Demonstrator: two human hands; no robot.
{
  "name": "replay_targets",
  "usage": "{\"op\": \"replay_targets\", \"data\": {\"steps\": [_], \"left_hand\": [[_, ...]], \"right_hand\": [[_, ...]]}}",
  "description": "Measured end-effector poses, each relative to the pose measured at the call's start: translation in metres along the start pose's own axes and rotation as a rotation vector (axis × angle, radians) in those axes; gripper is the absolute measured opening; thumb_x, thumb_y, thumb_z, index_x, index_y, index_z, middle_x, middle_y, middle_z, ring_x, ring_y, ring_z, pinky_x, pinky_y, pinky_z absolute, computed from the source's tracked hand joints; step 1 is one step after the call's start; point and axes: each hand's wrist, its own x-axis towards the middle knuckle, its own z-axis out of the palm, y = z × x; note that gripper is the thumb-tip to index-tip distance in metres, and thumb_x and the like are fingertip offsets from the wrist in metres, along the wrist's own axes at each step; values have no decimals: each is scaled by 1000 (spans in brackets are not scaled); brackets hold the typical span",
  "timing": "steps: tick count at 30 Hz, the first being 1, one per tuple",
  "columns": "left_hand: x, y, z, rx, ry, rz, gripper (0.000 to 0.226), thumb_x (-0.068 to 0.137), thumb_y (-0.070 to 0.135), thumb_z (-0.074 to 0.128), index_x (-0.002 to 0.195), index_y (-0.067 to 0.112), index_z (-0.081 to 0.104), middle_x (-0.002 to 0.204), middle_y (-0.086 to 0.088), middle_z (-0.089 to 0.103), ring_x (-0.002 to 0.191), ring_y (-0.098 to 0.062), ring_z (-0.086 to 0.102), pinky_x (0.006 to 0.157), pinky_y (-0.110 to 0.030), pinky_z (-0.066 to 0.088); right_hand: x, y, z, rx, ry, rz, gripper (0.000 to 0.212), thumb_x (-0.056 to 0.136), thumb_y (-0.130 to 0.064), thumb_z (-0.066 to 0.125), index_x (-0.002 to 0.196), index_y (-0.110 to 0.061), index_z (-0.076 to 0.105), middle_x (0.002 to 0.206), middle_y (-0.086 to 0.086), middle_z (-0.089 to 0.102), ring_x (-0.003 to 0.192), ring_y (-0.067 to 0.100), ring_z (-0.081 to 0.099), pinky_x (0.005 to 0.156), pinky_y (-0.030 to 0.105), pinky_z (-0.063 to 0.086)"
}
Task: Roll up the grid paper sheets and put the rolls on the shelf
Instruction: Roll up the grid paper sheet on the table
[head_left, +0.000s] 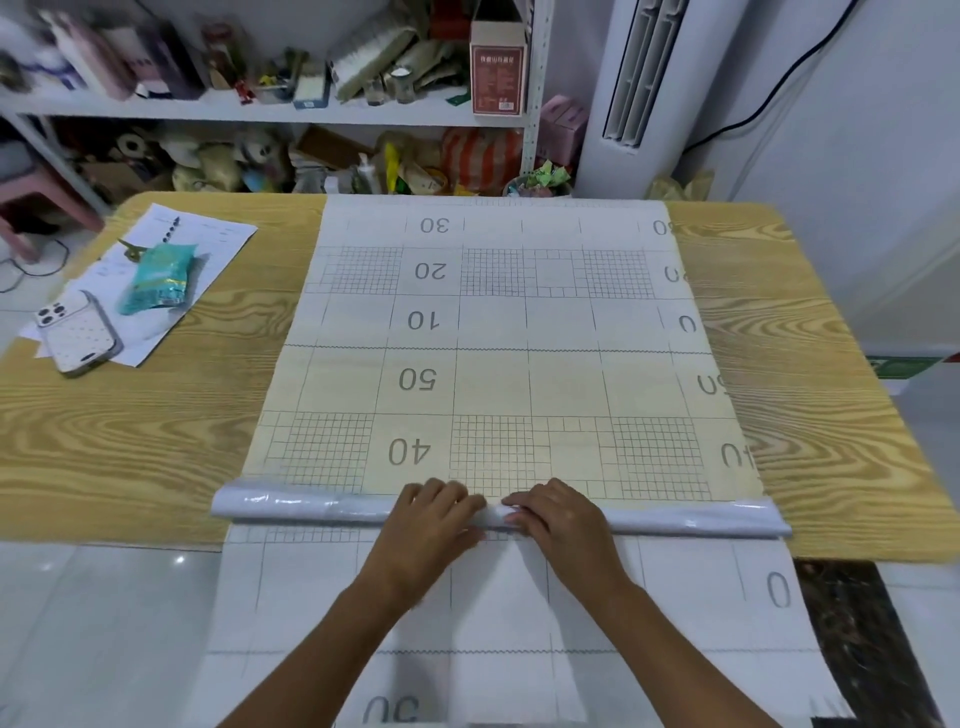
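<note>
At the far left of the wood-grain table (130, 415), a white phone (78, 332) lay face down on a printed paper (208, 234), with a teal packet (156, 280) just beside it on the same paper. Behind the table stood the shelf (260, 111), crowded with mixed items, a red-brown box (497, 73) at its right end. The grid paper sheet (493, 322) lay flat down the middle of the table, reaching the far edge, its numbers printed upside down to the person. The roll (291, 506), a glossy tube formed from the near part of the sheet, lay across the full sheet width near the table's near edge. The left hand (431, 525) rested on top of the roll just left of its middle, fingers curled over the tube and gripping it. The right hand (561, 519) sat just right of the middle, fingers likewise curled round the roll, its fingertips close to those of the left hand. The two ends of the roll projected well beyond each hand. Below the roll, more grid-printed paper hung over the near table edge toward the person; whether it belonged to the same sheet could not be determined. At the far right stood a white air conditioner (649, 78), behind the table.
</note>
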Motion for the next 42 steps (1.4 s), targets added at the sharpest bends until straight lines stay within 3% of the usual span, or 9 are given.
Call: {"op": "replay_targets", "data": {"steps": [4, 8, 13, 17, 23, 27, 30, 35, 42], "left_hand": [[-4, -5, 2, 2, 26, 32, 60, 59, 25, 84, 107, 19, 48, 92, -2, 65, 83, -16, 44, 64, -27, 48], [5, -15, 3, -66, 6, 45, 63, 56, 13, 85, 108, 17, 50, 89, -5, 63, 77, -16, 47, 56, -26, 46], [11, -22, 4, -156, -31, 44, 56, 62, 10, 80, 109, 17, 50, 80, -4, 61, 70, -18, 55, 50, -24, 46], [8, -25, 8, -47, -33, 44, 31, 81, 25, 44, 110, 19, 55, 81, 3, 59, 80, -10, 40, 63, -23, 42], [10, -23, 3, -156, -83, -32, 48, 60, 3, 81, 104, 12, 64, 87, -4, 59, 71, -15, 53, 55, -22, 48], [15, -23, -4, -296, -112, -185, 31, 84, 17, 63, 114, 14, 55, 101, -5, 49, 75, -14, 49, 62, -19, 40], [16, -25, -3, -298, -112, -109, 32, 75, 15, 73, 103, 12, 59, 90, -6, 55, 74, -14, 47, 62, -24, 39], [18, -25, -4, -359, 4, -364, 23, 72, 17, 75, 93, 17, 66, 80, 11, 58, 81, -13, 42, 71, -31, 32], [25, -29, -8, -409, -89, -413, 14, 79, 25, 68, 93, 21, 67, 79, 10, 59, 81, -14, 44, 72, -30, 36]], "right_hand": [[8, 2, -3, 99, -101, 152, 25, 82, -39, 53, 84, -22, 72, 76, -11, 70, 75, 3, 55, 65, 11, 36], [18, 8, -2, 180, -199, 230, 23, 82, -33, 54, 87, -22, 73, 84, -7, 67, 74, 8, 60, 68, 27, 48], [17, 14, 3, -141, -89, -19, 32, 84, -42, 48, 87, -24, 73, 92, -3, 61, 82, 13, 49, 66, 24, 43], [1, 22, 4, -286, -91, -94, 36, 77, -46, 62, 103, -22, 69, 101, -1, 60, 88, 14, 41, 72, 27, 44], [4, 29, 0, -208, -28, -205, 30, 85, -35, 53, 96, -12, 69, 78, -1, 60, 72, 13, 49, 60, 25, 43], [10, 27, -3, -192, 42, -227, 31, 91, -31, 48, 82, -11, 69, 74, -1, 62, 70, 11, 48, 63, 22, 35], [11, 27, -1, -252, 28, -200, 29, 92, -30, 46, 81, -15, 68, 75, -3, 63, 68, 14, 53, 68, 26, 34], [14, 25, 1, -273, -23, -79, 35, 94, -35, 38, 81, -19, 66, 83, -3, 61, 72, 16, 54, 70, 27, 30], [18, 30, -8, -245, -119, -42, 37, 83, -51, 47, 94, -21, 67, 92, -2, 58, 82, 18, 49, 71, 29, 40]]}}
